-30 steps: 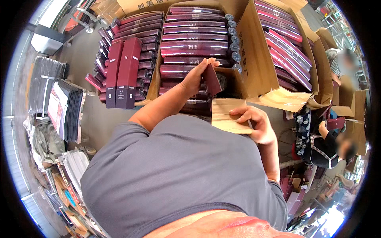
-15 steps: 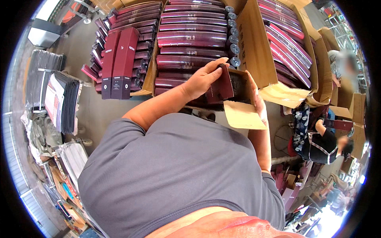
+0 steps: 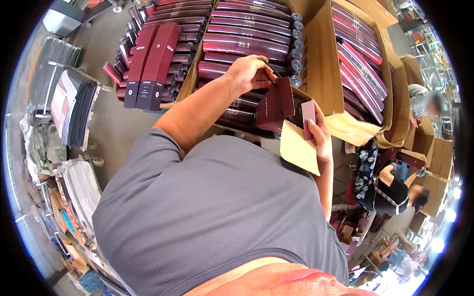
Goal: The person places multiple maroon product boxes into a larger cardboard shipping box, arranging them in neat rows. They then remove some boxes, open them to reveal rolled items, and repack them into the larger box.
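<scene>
While the right hand pinches a pink card beside a tan card, the left hand bends its fingers near a thin dark strip; I cannot tell if they grip it. Between both hands sits a dark red box, near shiny tubes.

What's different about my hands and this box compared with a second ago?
Your right hand has let go of the tan panel and now pinches a pale pink strip. The tan panel has swung to the right and slants more. Your left hand stays by the open maroon box; the closed pair of boxes still lies at left.
</scene>
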The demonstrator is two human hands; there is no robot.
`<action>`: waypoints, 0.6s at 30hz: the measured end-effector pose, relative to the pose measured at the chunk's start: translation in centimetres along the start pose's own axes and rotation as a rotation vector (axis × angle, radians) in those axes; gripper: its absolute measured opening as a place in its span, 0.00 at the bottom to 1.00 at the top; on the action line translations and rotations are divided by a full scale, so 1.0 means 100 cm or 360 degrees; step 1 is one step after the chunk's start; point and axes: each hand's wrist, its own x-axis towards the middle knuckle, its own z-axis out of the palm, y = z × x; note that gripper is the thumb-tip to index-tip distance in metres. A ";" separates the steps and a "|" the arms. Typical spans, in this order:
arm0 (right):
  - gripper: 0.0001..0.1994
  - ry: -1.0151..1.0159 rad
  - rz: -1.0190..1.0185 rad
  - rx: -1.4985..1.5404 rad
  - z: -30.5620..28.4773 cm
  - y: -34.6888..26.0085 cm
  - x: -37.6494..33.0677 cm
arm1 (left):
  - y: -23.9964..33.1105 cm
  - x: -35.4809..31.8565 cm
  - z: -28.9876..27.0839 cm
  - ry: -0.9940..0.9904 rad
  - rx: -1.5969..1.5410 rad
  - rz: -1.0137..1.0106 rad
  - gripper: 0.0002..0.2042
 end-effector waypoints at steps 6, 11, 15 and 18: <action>0.32 -0.0053 -0.0099 -0.0055 -0.001 0.001 0.005 | 0.003 -0.021 0.017 -0.0224 0.1049 0.0670 0.10; 0.31 -0.0077 -0.0064 -0.0016 0.013 0.000 0.009 | 0.029 -0.037 0.052 -0.1103 0.1702 0.1922 0.03; 0.30 -0.0060 -0.0091 0.0031 0.009 -0.001 0.016 | 0.039 -0.062 0.009 -0.1456 0.1698 0.1853 0.04; 0.30 -0.0001 -0.0050 -0.0009 0.007 -0.009 0.013 | 0.041 -0.058 -0.078 -0.1142 0.1837 0.1068 0.09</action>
